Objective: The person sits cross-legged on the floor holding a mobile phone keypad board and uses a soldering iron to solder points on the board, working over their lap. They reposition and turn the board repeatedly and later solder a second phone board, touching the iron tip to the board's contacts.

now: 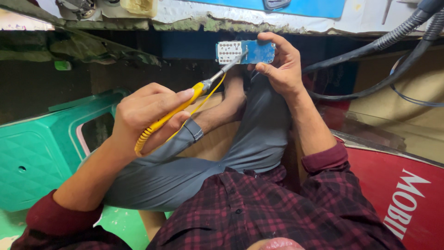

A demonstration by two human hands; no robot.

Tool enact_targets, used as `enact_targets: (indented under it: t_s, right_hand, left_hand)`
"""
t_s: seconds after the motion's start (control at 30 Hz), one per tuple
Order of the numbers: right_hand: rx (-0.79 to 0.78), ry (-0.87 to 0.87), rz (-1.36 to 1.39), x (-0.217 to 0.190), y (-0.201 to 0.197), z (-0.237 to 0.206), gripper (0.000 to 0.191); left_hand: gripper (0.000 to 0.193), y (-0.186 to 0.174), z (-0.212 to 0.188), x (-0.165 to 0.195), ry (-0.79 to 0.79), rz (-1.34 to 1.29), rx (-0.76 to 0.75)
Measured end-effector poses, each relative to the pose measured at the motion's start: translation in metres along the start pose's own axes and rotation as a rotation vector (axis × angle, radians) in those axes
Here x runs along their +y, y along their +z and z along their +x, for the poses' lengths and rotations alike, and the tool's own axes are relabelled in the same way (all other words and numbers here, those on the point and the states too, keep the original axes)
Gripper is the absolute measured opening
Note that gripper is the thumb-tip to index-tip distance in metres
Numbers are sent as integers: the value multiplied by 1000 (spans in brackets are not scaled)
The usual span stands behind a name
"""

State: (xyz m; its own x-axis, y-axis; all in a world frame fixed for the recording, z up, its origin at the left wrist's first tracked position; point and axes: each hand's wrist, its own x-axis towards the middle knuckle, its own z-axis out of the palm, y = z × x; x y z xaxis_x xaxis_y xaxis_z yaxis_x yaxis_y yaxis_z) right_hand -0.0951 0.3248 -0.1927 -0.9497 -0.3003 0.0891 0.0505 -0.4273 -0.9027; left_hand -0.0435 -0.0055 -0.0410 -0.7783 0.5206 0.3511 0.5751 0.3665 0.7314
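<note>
Blue circuit board [252,51] pinched in right hand [280,67], left hand [145,115] pressing soldering iron [185,104] onto it

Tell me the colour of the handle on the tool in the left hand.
Yellow: the soldering iron handle is yellow, seen clearly in the head view.

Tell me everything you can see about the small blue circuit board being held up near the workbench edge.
The small blue circuit board is a flat, narrow rectangle held level in front of the dark space under the bench edge. Its left end carries a white keypad grid of small contacts; the rest is bare blue with tiny parts. The right hand pinches its right end, and the metal tip of the yellow-handled soldering iron, held in the left hand, touches it near the grid.
</note>
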Motion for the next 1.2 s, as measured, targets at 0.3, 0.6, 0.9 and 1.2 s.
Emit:
enact_targets:
  t_s: [0.3, 0.6, 0.9, 1.2]
  right_hand:
    - [-7, -18, -34, 0, -1, 0, 60]
    - [2, -6, -48, 0, -2, -1, 61]
    - [-5, -22, -58, 1, -3, -2, 59]
    - [-6, -13, -64, 2, -3, -2, 59]
  left_hand:
    - [34, -2, 0, 2, -26, 10, 3]
    - [35, 0, -1, 2, -63, 1, 1]
    - [35, -1, 0, 4, -52, 1, 3]
    - [36, -1, 0, 4, -74, 3, 4]
